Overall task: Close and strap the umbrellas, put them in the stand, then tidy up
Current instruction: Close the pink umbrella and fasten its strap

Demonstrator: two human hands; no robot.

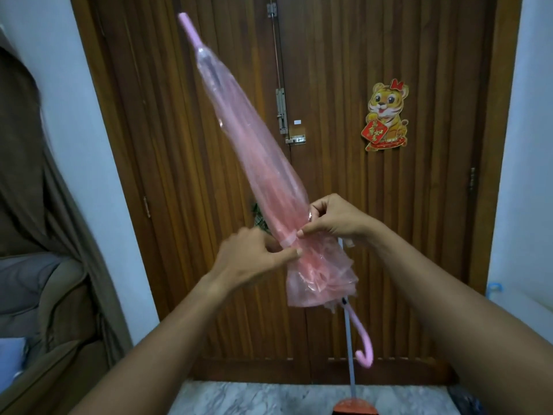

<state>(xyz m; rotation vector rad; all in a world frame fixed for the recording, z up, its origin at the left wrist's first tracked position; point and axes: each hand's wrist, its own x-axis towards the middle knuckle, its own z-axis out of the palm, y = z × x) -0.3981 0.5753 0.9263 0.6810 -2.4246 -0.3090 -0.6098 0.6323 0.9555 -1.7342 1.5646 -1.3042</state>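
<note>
Umbrella (263, 163), pink and folded, slants tip-up between both hands, left hand (254, 256) and right hand (335, 220) pinching its strap (288, 241) near the lower canopy.

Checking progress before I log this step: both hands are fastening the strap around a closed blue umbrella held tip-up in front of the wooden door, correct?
Not quite: the umbrella is pink and translucent, not blue. The head view shows the left hand and right hand at its strap, tip up, before the wooden door.
</note>
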